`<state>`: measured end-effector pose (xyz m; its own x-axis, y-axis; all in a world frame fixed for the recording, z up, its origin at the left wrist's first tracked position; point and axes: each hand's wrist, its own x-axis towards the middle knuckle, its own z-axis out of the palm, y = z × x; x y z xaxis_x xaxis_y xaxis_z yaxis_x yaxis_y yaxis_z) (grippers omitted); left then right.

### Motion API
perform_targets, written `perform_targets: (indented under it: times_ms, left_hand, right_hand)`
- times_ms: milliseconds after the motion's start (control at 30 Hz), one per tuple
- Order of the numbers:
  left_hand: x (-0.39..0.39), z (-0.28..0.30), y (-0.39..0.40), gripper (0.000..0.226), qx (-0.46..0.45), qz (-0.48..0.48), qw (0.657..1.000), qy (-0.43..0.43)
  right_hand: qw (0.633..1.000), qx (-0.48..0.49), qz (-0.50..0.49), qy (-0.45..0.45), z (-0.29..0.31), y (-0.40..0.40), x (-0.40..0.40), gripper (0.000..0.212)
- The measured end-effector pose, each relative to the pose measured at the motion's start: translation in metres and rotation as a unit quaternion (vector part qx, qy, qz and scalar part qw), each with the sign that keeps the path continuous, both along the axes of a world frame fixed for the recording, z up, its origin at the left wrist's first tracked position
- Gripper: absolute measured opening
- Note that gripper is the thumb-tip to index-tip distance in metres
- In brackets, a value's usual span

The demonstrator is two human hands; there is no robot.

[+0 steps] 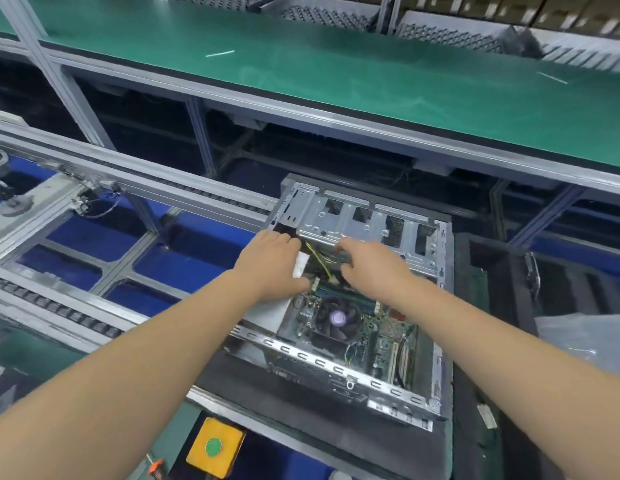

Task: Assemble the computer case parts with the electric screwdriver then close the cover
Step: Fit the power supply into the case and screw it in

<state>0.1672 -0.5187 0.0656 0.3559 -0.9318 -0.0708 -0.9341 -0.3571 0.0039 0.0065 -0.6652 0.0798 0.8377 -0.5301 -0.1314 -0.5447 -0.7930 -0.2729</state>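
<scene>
An open metal computer case [377, 216] lies on a black pallet [422, 448], its motherboard and black CPU fan [336, 318] exposed. Both my hands reach into the middle of the case, below the drive cage. My left hand [274, 261] has its fingers curled down beside a white connector [300, 266]. My right hand [370, 261] curls its fingers at the cage's lower edge, by yellow and black wires [320, 259]. What either hand grips is hidden. No electric screwdriver or cover shows clearly.
The pallet sits on a conveyor with grey rails [94, 168] and blue floor below. A green-topped bench [336, 74] runs behind. A yellow box with a green button [214, 446] is at the near edge. A black tray [543, 282] stands right.
</scene>
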Motion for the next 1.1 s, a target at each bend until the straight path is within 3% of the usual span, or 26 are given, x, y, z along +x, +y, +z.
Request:
perform_targets:
  times_ms: [67, 100, 267, 367, 467, 533, 600, 700, 833, 900, 1000, 1100]
  left_hand:
    - [-0.002, -0.005, 0.002, 0.05, -0.01, 0.0, 1.0, 0.0]
    - [-0.002, -0.007, 0.002, 0.052, -0.003, -0.001, 1.0, -0.002]
    - [-0.001, -0.005, 0.0, 0.054, 0.026, -0.024, 0.999, -0.027]
    - [-0.003, -0.007, 0.001, 0.055, 0.032, -0.019, 0.999, -0.011]
    - [-0.006, -0.014, 0.004, 0.072, 0.053, -0.011, 0.998, -0.017]
    - [-0.014, -0.019, 0.008, 0.076, 0.08, 0.008, 0.997, -0.009]
    - [-0.025, -0.021, 0.012, 0.072, 0.078, 0.025, 0.997, -0.01]
    - [-0.038, -0.01, 0.016, 0.066, 0.07, 0.036, 0.997, -0.005]
    - [-0.059, 0.002, 0.043, 0.059, 0.062, 0.036, 0.997, -0.024]
    - [-0.067, 0.007, 0.068, 0.061, 0.058, 0.093, 0.994, -0.008]
    - [-0.067, 0.013, 0.088, 0.071, 0.05, 0.128, 0.99, 0.003]
    - [-0.065, 0.016, 0.087, 0.077, 0.062, 0.115, 0.991, 0.002]
  right_hand:
    - [0.987, -0.131, 0.027, -0.087, -0.007, 0.019, -0.017, 0.012]
    - [0.985, -0.134, 0.047, -0.099, -0.01, 0.029, -0.019, 0.006]
    - [0.989, -0.014, 0.112, 0.1, -0.032, 0.052, 0.017, 0.019]
    - [0.99, 0.002, 0.094, 0.107, -0.047, 0.055, 0.034, 0.026]
    - [0.992, 0.001, 0.082, 0.094, -0.061, 0.051, 0.038, 0.024]
    - [0.996, 0.081, 0.03, 0.032, -0.067, 0.046, 0.036, 0.017]
    - [0.98, 0.178, -0.02, -0.083, -0.065, 0.039, 0.035, 0.025]
    - [0.911, 0.352, -0.081, -0.197, -0.052, 0.032, 0.041, 0.024]
    - [0.903, 0.407, -0.03, -0.133, -0.05, 0.037, 0.058, 0.025]
    - [0.903, 0.406, -0.03, -0.133, -0.058, 0.038, 0.065, 0.027]
    - [0.878, 0.45, -0.072, -0.147, -0.067, 0.038, 0.067, 0.025]
    - [0.871, 0.449, -0.105, -0.167, -0.072, 0.043, 0.068, 0.04]
